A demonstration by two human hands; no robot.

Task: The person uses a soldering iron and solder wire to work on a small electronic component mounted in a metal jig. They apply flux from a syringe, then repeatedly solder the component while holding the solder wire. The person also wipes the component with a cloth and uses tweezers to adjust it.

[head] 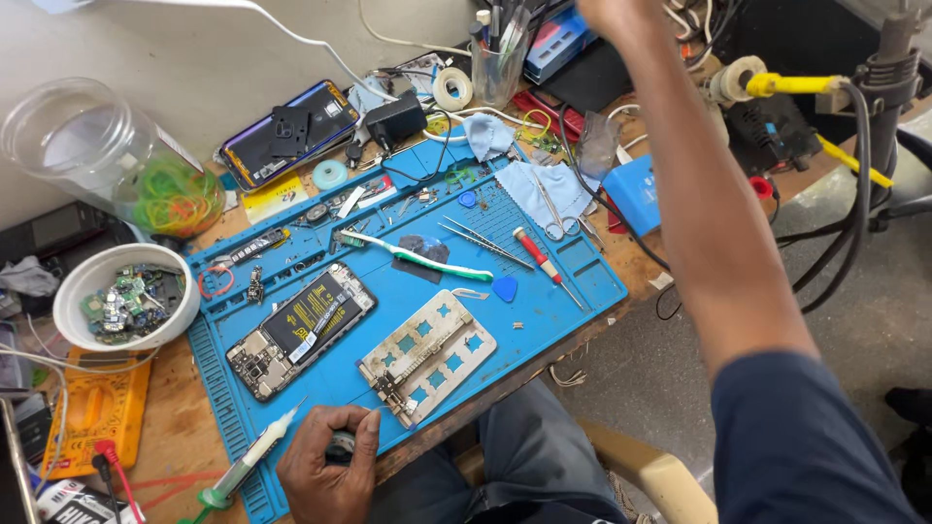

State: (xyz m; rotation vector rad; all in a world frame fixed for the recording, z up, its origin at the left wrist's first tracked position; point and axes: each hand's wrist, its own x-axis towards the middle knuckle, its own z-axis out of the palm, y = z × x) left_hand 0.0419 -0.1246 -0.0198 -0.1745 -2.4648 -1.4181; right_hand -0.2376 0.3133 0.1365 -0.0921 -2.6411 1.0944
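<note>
The left hand point(328, 466) rests on the mat's point(544, 301) near edge, its grip curled tight around a small dark object point(341, 445), mostly hidden. A syringe point(254, 454) lies just left. The right arm point(709, 194) stretches up; its hand is cut off, grip unreadable.

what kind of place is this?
Likely a phone repair bench: an opened phone lies on a blue work mat with tweezers, a screwdriver, and a bowl of circuit boards nearby.
</note>
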